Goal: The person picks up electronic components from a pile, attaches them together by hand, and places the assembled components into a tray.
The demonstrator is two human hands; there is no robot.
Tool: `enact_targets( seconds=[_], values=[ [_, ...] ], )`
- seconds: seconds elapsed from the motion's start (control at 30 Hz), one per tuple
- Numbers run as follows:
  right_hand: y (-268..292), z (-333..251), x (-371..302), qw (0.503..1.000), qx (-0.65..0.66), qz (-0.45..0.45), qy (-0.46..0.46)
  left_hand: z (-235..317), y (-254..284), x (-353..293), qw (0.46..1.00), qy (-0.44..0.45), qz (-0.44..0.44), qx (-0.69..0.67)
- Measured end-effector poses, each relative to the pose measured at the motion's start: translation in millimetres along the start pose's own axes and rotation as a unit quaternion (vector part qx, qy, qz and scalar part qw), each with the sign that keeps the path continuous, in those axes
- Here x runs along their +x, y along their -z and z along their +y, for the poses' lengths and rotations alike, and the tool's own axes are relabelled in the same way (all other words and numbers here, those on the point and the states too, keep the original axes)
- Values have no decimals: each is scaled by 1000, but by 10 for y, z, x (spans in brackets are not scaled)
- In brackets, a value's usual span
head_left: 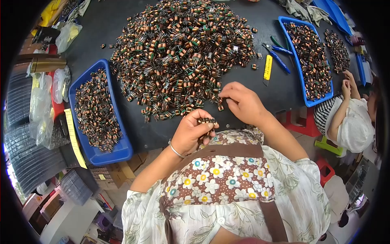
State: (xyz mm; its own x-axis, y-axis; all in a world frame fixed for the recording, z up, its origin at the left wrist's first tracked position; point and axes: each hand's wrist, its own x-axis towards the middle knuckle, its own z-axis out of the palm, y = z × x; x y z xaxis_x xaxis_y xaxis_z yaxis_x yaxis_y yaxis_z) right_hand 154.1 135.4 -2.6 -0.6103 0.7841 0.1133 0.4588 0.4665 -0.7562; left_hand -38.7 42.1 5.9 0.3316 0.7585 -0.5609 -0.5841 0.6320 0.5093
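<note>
A large heap of small copper-wound coils (pixel 183 53) with dark cores and green bits covers the middle of the black table. My left hand (pixel 190 132) is closed around several of these coils (pixel 208 122), held close to the apron at the table's near edge. At the heap's lower right edge, my right hand (pixel 245 103) has its fingers bent together, their tips against the outermost coils. One coil (pixel 220 108) lies just below those fingertips. Whether the right fingers grip a coil is hidden.
Blue trays of coils stand at left (pixel 128 148) and right (pixel 329 97). A yellow utility knife (pixel 267 69) and blue-handled cutters (pixel 280 63) lie right of the heap. A smaller coil pile (pixel 337 51) sits farther right, near another person's hands (pixel 347 85). Plastic bags (pixel 40 89) hang left.
</note>
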Motion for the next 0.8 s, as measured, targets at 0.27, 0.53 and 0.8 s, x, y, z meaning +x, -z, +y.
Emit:
enact_targets(
  seconds=[0.27,0.53,0.8],
  values=[
    [162,-4,-38,988,-122,24,-87,39,23,34,989,24,-131,-68],
    [208,-240,-61,995,23,-85,-44,81,-98,62,998,52,31,19],
    [132,-335,7,992,72,-97,26,18,-39,23,997,21,36,66]
  ],
)
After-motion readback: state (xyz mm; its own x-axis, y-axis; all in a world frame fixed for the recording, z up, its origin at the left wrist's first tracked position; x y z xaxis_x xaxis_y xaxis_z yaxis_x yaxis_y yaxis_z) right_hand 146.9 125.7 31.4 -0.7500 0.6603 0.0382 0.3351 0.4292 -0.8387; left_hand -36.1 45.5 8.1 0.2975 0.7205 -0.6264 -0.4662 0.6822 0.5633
